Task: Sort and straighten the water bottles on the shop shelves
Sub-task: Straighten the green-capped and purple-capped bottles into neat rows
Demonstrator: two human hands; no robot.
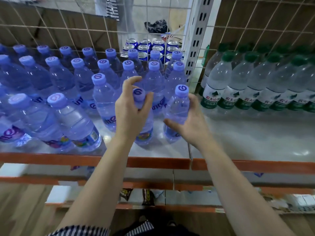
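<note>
As my fingers [132, 81] clamp L bottle [144, 132] (L hand [130, 113]) and R bottle [179, 106] (R hand [190, 121]), both approx upright, side by side, back row [153, 65] sits dead ahead.

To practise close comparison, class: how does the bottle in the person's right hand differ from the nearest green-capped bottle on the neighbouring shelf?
The right-hand bottle has a purple cap and purple-tinted plastic; the green-capped bottle has a green cap and colourless plastic. The right hand grips the right-hand bottle; the green-capped bottle stands untouched in its row. Both are capped plastic water bottles.
</note>
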